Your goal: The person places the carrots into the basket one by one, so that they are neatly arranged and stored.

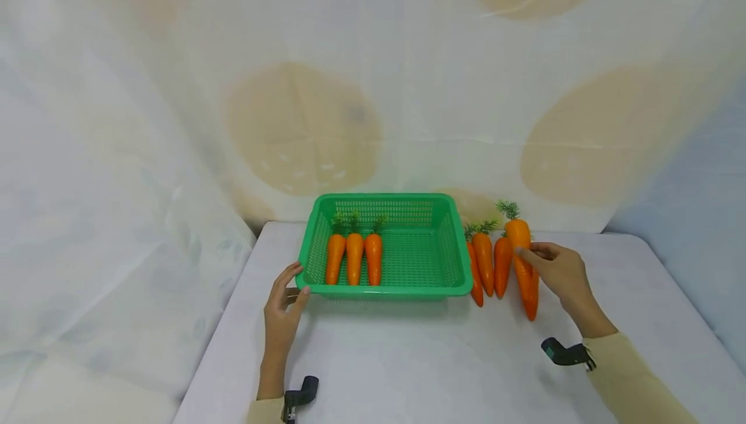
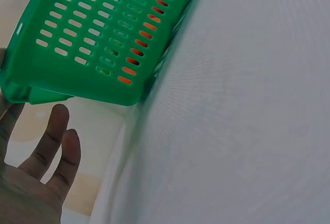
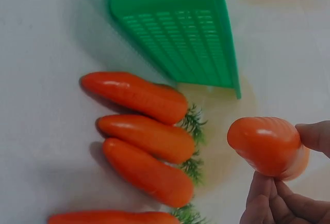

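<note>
White tabletop (image 1: 408, 359) under you, and your left hand (image 1: 282, 311) sits nearest, fingers relaxed against the front-left corner of the green basket (image 1: 434, 291). Your right hand (image 1: 561, 273) pinches a carrot (image 1: 520, 243) by its thick end, lifted off the tabletop just right of the basket. Beside it lie four loose carrots (image 1: 484, 262) (tips toward you). Three more carrots (image 1: 353, 257) rest inside the basket, left side. Pale draped cloth (image 1: 175, 120) behind.

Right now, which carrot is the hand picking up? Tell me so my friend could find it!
Find the green basket on the white table. Just right of it lies a row of orange toy carrots. The held carrot is the one pinched in the right hand, lifted above the others instead of lying flat.
</note>
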### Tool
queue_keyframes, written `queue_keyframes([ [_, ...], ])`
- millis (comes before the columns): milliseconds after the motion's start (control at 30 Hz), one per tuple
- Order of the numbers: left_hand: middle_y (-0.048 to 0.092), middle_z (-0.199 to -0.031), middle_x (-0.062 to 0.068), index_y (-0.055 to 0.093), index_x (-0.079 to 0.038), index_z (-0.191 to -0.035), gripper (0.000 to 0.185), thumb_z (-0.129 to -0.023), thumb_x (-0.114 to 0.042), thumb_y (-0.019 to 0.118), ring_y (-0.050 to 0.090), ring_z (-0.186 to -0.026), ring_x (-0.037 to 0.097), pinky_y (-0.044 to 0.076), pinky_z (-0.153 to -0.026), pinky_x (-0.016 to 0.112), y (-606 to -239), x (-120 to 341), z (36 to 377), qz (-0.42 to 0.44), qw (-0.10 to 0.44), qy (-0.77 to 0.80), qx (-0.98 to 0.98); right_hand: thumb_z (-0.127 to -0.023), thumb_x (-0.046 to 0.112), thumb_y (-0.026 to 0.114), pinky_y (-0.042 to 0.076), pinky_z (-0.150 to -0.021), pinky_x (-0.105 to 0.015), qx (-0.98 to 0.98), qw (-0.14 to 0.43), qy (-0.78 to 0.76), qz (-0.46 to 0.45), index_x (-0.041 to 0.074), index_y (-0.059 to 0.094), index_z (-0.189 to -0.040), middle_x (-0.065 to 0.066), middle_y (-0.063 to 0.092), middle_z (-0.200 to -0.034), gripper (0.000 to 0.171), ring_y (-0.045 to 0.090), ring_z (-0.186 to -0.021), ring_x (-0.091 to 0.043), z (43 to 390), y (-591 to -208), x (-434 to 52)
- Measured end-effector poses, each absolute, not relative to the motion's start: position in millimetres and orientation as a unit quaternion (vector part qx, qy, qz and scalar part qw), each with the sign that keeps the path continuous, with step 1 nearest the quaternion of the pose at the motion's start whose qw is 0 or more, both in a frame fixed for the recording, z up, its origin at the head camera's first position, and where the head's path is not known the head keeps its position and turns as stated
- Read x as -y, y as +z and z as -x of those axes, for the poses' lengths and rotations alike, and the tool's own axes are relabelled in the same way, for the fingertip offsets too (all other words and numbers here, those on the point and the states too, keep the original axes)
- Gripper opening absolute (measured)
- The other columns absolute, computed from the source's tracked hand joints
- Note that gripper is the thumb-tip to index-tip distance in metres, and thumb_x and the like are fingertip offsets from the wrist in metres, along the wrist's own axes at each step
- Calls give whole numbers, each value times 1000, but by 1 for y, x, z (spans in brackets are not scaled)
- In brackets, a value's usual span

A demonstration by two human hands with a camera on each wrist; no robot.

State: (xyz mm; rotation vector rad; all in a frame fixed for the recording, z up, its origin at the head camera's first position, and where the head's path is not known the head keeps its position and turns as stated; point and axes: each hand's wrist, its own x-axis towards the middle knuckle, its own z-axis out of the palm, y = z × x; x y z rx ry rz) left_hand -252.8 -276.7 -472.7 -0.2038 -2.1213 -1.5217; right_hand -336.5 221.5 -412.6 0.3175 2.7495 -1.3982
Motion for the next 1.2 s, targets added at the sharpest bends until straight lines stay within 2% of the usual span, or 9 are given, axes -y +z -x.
queue_keyframes([
  [333, 47, -149, 16, 55, 0, -140, 44, -97, -5, 65, 61, -89, 29, 53, -79, 30, -469, 275, 254, 75, 262, -554, 787, -90, 64, 61, 51, -92, -48, -881, 11, -466, -73, -4, 56, -136, -26, 61, -125, 82, 57, -111, -38, 342, -404, -200],
  [600, 47, -149, 16, 54, 1, -140, 44, -97, -4, 65, 61, -91, 31, 52, -79, 31, -467, 275, 253, 73, 256, -558, 786, -87, 67, 63, 46, -98, -54, -874, 25, -481, -65, -2, 55, -138, -26, 60, -130, 86, 54, -119, -40, 347, -399, -180],
  [967, 47, -149, 14, 54, 0, -140, 44, -97, -6, 65, 60, -92, 34, 52, -79, 33, -469, 275, 252, 72, 252, -560, 786, -89, 61, 66, 46, -97, -52, -873, 29, -485, -37, 0, 57, -137, -24, 62, -127, 78, 55, -117, -38, 349, -397, -166],
  [1200, 47, -149, 14, 54, 0, -140, 45, -97, -5, 65, 60, -92, 34, 52, -80, 32, -470, 274, 253, 72, 253, -560, 786, -90, 61, 65, 49, -90, -44, -881, 25, -472, -26, 1, 59, -135, -21, 64, -124, 75, 57, -113, -35, 352, -399, -162],
])
